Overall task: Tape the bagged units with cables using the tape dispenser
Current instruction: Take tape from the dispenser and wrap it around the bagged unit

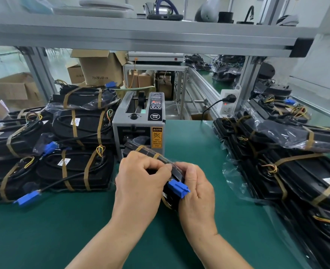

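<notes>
A black bagged unit (140,150) stands on edge above the green mat, right in front of the grey tape dispenser (139,121). Brown tape strips cross its top edge, and its blue cable connector (178,188) sticks out between my hands. My left hand (140,183) grips the unit's left side, fingers curled over the top edge. From the right, my right hand (196,191) holds the unit with the thumb up near the taped edge. Most of the unit is hidden behind both hands.
Taped bagged units (69,136) are stacked on the left. More bagged units (288,164) are piled along the right. A white power strip (228,103) hangs on the frame post behind. An aluminium shelf (160,35) runs overhead. Cardboard boxes (100,68) stand beyond the bench.
</notes>
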The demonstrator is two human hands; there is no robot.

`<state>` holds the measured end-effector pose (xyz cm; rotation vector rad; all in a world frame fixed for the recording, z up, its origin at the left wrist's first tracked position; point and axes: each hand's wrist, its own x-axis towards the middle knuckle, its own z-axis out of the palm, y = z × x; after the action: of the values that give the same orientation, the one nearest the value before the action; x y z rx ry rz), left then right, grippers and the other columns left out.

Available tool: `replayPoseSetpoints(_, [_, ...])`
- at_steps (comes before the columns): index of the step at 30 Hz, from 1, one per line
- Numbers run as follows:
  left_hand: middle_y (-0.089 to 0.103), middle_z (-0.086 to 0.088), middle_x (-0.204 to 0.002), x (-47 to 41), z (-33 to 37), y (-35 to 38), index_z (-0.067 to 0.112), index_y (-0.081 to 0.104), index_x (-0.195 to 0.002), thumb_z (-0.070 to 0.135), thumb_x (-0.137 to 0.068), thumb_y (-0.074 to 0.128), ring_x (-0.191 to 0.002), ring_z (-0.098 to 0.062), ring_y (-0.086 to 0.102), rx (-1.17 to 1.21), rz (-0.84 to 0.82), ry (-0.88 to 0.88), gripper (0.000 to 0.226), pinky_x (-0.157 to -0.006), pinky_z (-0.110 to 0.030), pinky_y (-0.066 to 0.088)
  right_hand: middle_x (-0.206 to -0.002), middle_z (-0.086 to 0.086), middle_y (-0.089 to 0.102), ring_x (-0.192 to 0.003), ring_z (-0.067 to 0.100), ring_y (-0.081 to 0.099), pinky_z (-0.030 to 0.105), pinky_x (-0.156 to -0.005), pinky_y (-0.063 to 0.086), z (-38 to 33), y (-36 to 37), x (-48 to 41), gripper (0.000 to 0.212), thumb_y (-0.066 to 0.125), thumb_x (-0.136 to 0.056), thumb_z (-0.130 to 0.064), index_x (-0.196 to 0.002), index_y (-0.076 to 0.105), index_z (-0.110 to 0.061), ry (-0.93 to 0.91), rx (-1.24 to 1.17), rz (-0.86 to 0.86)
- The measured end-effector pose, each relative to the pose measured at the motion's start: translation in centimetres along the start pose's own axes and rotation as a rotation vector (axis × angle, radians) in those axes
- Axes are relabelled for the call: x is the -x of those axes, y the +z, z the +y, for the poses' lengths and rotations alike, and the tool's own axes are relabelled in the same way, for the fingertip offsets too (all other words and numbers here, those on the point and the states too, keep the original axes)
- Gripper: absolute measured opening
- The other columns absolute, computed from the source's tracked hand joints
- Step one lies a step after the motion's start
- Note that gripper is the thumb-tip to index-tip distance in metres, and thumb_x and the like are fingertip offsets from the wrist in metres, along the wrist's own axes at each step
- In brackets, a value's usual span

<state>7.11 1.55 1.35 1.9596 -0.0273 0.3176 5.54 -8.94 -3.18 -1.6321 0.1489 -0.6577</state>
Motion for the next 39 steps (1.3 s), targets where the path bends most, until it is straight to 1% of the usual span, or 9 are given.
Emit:
replayPoseSetpoints(6, [0.053, 0.018, -0.092, 0.4, 0.4, 0.0, 0.038, 0.067, -0.071, 0.039, -0.079, 0.073, -0.089, -0.002, 0.054, -0.056, 0.024, 0.002, 0.011, -0.078, -0.032, 0.047, -0.083, -0.016, 0.07, -0.08, 0.004, 0.065, 0.011, -0.066, 0.045, -0.1, -0.1, 0.0, 0.036, 0.04, -0.108, -0.018, -0.089, 0.071, -0.022, -0.007, 0.001, -0.014])
replayPoseSetpoints(12, [0.047, 0.022, -0.09, 0.4, 0.9, 0.1, 0.039, 0.047, -0.081, 0.045, -0.073, 0.073, -0.09, -0.002, 0.049, -0.075, 0.075, -0.057, 0.027, -0.089, -0.042, 0.047, -0.083, -0.021, 0.069, -0.082, 0.001, 0.065, 0.007, -0.066, 0.043, -0.3, -0.1, 0.1, 0.039, 0.038, -0.108, -0.017, -0.089, 0.071, -0.023, -0.026, 0.015, -0.01])
replayPoseSetpoints(18, [0.053, 0.019, -0.071, -0.8, 0.9, -0.2, 0.03, 0.055, -0.074, 0.038, -0.088, 0.066, -0.072, -0.006, 0.05, -0.039, 0.098, -0.099, 0.02, -0.091, -0.051, 0.048, -0.088, -0.02, 0.069, -0.086, 0.003, 0.064, 0.009, -0.069, 0.043, -0.4, 0.0, 0.2, 0.039, 0.037, -0.107, -0.025, -0.088, 0.07, -0.029, -0.054, 0.037, -0.013])
replayPoseSetpoints(22, [0.051, 0.017, -0.081, -0.6, 0.8, -0.5, 0.034, 0.055, -0.08, 0.044, -0.084, 0.068, -0.079, -0.003, 0.05, -0.07, 0.028, -0.042, 0.017, -0.093, -0.047, 0.046, -0.088, -0.016, 0.07, -0.086, 0.005, 0.065, 0.012, -0.07, 0.045, -0.2, -0.1, 0.1, 0.04, 0.037, -0.109, -0.021, -0.088, 0.07, -0.028, -0.03, 0.024, -0.011])
replayPoseSetpoints(25, [0.045, 0.018, -0.089, -0.4, 0.5, -0.8, 0.039, 0.051, -0.085, 0.052, -0.068, 0.078, -0.085, 0.002, 0.047, -0.138, -0.081, -0.002, 0.034, -0.089, -0.038, 0.045, -0.088, -0.015, 0.071, -0.083, 0.003, 0.065, 0.011, -0.068, 0.045, 0.0, -0.3, 0.0, 0.04, 0.038, -0.109, -0.021, -0.086, 0.069, -0.031, -0.017, 0.016, 0.0])
replayPoseSetpoints(30, [0.051, 0.013, -0.072, -2.0, 0.4, -2.2, 0.034, 0.061, -0.083, 0.036, -0.072, 0.084, -0.059, 0.0, 0.047, -0.124, -0.166, -0.006, 0.026, -0.058, -0.019, 0.037, -0.087, -0.008, 0.073, -0.081, 0.009, 0.068, 0.017, -0.068, 0.05, -0.1, -0.2, 0.0, 0.039, 0.038, -0.106, -0.031, -0.086, 0.07, -0.037, 0.0, -0.015, -0.02])
replayPoseSetpoints(33, [0.053, 0.012, -0.063, -2.8, 0.5, -2.4, 0.031, 0.061, -0.08, 0.034, -0.071, 0.086, -0.055, -0.001, 0.048, -0.144, -0.162, 0.007, 0.027, -0.056, -0.022, 0.04, -0.089, -0.008, 0.073, -0.084, 0.011, 0.068, 0.017, -0.071, 0.05, -0.1, -0.2, -0.1, 0.037, 0.036, -0.099, -0.04, -0.087, 0.071, -0.039, -0.009, -0.035, -0.029])
replayPoseSetpoints(37, [0.056, 0.012, -0.063, -2.9, 0.4, -2.4, 0.031, 0.059, -0.083, 0.033, -0.072, 0.085, -0.063, -0.009, 0.054, -0.141, -0.159, 0.025, 0.028, -0.066, -0.034, 0.052, -0.085, -0.006, 0.074, -0.081, 0.01, 0.068, 0.015, -0.067, 0.049, -0.1, -0.7, -0.4, 0.041, 0.04, -0.108, -0.025, -0.085, 0.073, -0.034, 0.035, -0.019, -0.077])
replayPoseSetpoints(39, [0.056, 0.012, -0.063, -2.8, 0.3, -2.6, 0.032, 0.059, -0.084, 0.033, -0.075, 0.083, -0.063, -0.008, 0.055, -0.132, -0.162, 0.032, 0.026, -0.067, -0.034, 0.053, -0.079, -0.003, 0.074, -0.072, 0.007, 0.067, 0.014, -0.062, 0.049, -1.0, -1.4, -1.3, 0.035, 0.049, -0.105, -0.029, -0.081, 0.075, -0.029, 0.083, 0.001, -0.147])
